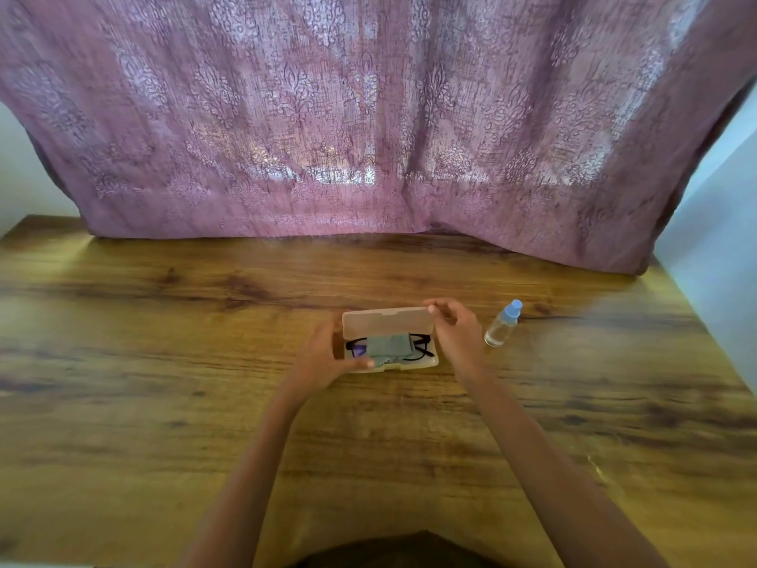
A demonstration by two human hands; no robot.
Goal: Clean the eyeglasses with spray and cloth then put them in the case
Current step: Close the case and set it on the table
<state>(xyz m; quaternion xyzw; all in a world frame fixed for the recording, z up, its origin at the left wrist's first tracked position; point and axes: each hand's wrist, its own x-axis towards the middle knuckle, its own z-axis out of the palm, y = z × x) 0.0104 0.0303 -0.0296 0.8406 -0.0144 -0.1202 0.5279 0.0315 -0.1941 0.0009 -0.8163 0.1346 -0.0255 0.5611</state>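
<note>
A pale translucent glasses case (426, 361) lies on the wooden table (164, 321) with its lid (385, 321) raised. Inside it lie black-framed eyeglasses (422, 347), mostly covered by a folded grey cloth (387, 347). My left hand (327, 358) grips the case's left end, thumb along its front edge. My right hand (454, 330) pinches the lid's right corner with fingers and thumb. A small clear spray bottle (502, 325) with a blue cap stands upright just right of my right hand.
A pink patterned curtain (368, 116) hangs over the table's far edge. Pale walls show at both sides. Bare tabletop spreads left, right and in front of the case.
</note>
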